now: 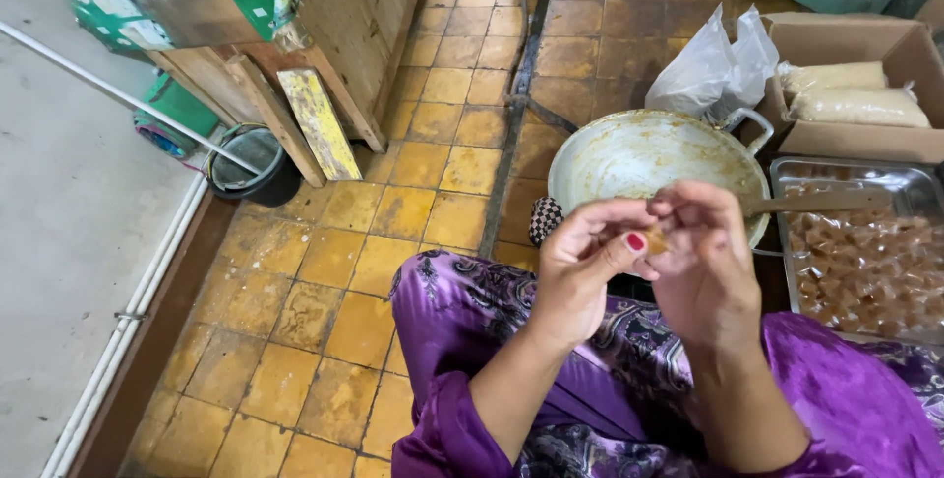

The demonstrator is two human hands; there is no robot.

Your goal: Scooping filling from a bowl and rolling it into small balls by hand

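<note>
Your left hand (580, 267) and right hand (703, 257) pinch one small brown sweet (656, 239) together, above the wok (629, 158), fingertips positioned to twist its wrapper.

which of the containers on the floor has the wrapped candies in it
The rectangular metal tray at far right, filled with brown wrapped pieces. The round pan is empty, and the cardboard box holds pale bags.

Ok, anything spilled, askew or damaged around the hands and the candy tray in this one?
Nothing spilled. The left hand and right hand pinch a small brown candy between them. The metal tray of wrapped pieces sits level. Only the big pan looks worn: its enamel is smeared with brownish residue. The floor tiles are stained.
</note>
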